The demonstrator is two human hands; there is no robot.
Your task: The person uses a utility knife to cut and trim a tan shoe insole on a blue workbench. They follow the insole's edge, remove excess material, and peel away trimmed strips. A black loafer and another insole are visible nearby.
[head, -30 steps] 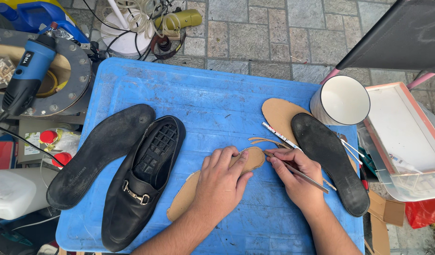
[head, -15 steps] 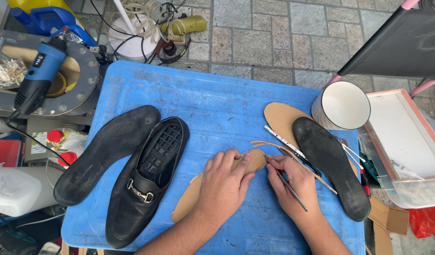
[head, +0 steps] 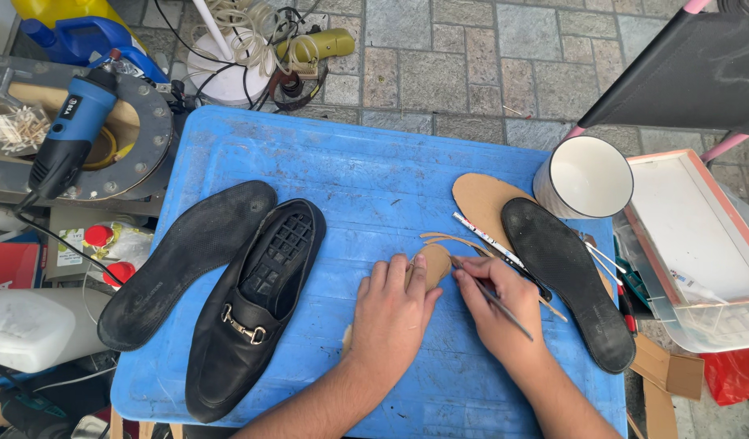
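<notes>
At the left of the blue counter (head: 374,171) a black sole (head: 187,260) lies flat, and just right of it a black loafer (head: 256,313) with a metal buckle rests on its upper, tread showing. Nearer the middle, the left hand (head: 395,321) presses palm-down, fingers spread, on a tan cardboard insole piece (head: 434,264), pinning it to the counter. Just beside it the right hand (head: 496,305) is closed around a thin blade tool (head: 492,297), its tip at the piece's far edge. Curled tan trimmings (head: 451,240) lie just beyond, so I judge the trimming well under way but not finished. Further right lie another tan insole (head: 480,199), a black insole (head: 569,276) overlapping it, and a white mug (head: 586,175).
</notes>
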